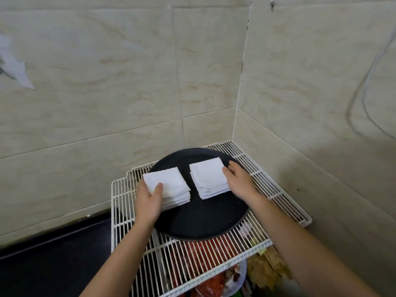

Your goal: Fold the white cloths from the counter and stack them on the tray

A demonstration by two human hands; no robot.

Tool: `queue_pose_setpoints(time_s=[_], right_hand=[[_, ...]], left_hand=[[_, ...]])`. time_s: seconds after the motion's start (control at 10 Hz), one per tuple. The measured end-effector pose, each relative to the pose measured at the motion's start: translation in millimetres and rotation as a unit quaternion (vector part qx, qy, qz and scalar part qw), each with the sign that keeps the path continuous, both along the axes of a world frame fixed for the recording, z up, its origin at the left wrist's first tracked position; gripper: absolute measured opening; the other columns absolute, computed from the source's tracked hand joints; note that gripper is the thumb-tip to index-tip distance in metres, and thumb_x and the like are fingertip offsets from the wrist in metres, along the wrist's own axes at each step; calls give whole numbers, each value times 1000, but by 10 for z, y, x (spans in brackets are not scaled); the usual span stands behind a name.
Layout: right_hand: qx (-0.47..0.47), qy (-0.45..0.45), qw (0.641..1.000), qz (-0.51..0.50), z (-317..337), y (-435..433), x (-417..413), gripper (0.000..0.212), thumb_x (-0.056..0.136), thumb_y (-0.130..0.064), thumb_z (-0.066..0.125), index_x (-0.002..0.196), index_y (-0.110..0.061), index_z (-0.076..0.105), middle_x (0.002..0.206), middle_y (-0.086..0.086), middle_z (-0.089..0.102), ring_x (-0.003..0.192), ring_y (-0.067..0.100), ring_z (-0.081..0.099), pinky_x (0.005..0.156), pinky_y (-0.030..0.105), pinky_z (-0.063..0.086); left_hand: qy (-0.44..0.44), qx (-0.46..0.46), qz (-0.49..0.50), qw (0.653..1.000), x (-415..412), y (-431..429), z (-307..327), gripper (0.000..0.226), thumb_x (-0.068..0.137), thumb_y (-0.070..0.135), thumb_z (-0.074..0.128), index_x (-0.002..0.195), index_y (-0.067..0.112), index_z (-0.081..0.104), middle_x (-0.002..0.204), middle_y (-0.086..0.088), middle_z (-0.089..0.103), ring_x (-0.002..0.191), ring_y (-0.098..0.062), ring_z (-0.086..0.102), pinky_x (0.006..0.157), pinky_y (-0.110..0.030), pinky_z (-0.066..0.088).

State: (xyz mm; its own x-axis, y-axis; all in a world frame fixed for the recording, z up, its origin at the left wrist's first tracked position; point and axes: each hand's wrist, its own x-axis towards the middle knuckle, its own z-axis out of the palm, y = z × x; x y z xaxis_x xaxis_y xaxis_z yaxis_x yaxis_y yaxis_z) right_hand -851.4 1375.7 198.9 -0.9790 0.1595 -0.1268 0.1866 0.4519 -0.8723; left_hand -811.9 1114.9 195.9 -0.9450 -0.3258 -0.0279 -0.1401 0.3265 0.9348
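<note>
A round black tray (205, 217) lies on a white wire rack in the corner. Two stacks of folded white cloths sit on it. My left hand (149, 200) grips the left stack (171, 185) at its left edge, thumb on top and fingers underneath. My right hand (239, 179) touches the right side of the right stack (206, 176), fingers against its edge; I cannot see whether they curl under it. Each stack holds several square cloths.
The wire rack (276, 189) spans the corner between two tiled walls. Beneath it lie red and yellow packaged goods (203, 258). A dark counter (53, 260) runs to the left. A thin cable (364, 86) hangs on the right wall.
</note>
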Motion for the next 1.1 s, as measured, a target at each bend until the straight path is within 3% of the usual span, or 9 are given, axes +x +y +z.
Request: queue_pose_setpoints(time_s=[0.2, 0.3, 0.4, 0.5, 0.6, 0.7, 0.8, 1.0, 1.1], right_hand=[[-3, -1, 1000, -6, -5, -150, 18, 58, 102, -30, 47, 155, -15, 31, 158, 4, 38, 144, 23, 37, 117, 39, 31], [-7, 1, 1000, -9, 14, -177, 47, 56, 103, -27, 46, 156, -15, 31, 158, 2, 38, 144, 23, 37, 116, 37, 31], [-21, 7, 1000, -18, 31, -194, 60, 54, 102, -23, 45, 155, -16, 33, 158, 2, 38, 144, 22, 37, 118, 38, 30], [-26, 4, 999, -23, 45, -224, 69, 51, 102, -18, 44, 153, -15, 36, 155, -1, 42, 141, 20, 39, 114, 32, 31], [-28, 15, 999, -15, 85, -251, 96, 45, 102, -12, 42, 148, -13, 45, 125, -9, 52, 119, 11, 47, 97, 23, 33], [-28, 25, 999, -3, 98, -284, 115, 44, 101, -10, 42, 144, -17, 50, 119, -12, 52, 116, 6, 47, 94, 21, 33], [-20, 26, 999, 0, 83, -295, 131, 46, 102, -10, 42, 147, -14, 46, 140, -2, 53, 124, 12, 46, 97, 20, 30], [-2, 18, 1000, 17, 121, -249, 163, 45, 104, -14, 42, 149, -11, 42, 150, 4, 48, 126, 14, 45, 100, 22, 30], [53, 11, 998, 36, 140, -173, 162, 57, 104, -30, 45, 156, -15, 29, 160, 3, 33, 146, 22, 32, 117, 35, 27]], left_hand=[[-16, 121, 5, 993, 13, 25, 6, 45, 95, 15, 56, 138, 23, 47, 123, 2, 59, 110, -23, 58, 94, -41, 48], [-31, 190, 7, 981, -15, -35, -27, 43, 92, 11, 57, 132, 26, 52, 119, 2, 64, 106, -22, 63, 81, -37, 51], [-33, 223, -8, 974, -30, -56, -43, 44, 91, 7, 57, 132, 26, 54, 118, -1, 67, 104, -25, 65, 84, -41, 54], [-31, 227, -28, 973, -31, -57, -62, 46, 91, 7, 57, 131, 29, 56, 121, -2, 67, 106, -27, 65, 92, -49, 54], [-30, 234, -51, 970, -15, -36, -71, 50, 92, 9, 57, 134, 34, 53, 122, 2, 67, 109, -25, 65, 96, -50, 52], [-31, 225, -76, 971, -10, 7, -95, 51, 93, 12, 58, 135, 39, 51, 125, 6, 66, 113, -22, 64, 99, -50, 50], [-24, 217, -90, 972, -6, 16, -134, 51, 92, 15, 58, 135, 40, 50, 126, 8, 65, 116, -21, 62, 102, -50, 48], [-40, 201, -83, 975, 29, -7, -46, 45, 96, 20, 57, 136, 37, 49, 125, 8, 64, 118, -23, 61, 103, -48, 48], [-19, 64, -76, 995, 195, -38, 29, 60, 103, 43, 44, 156, 25, 23, 156, 8, 34, 146, -19, 29, 118, -37, 25]])
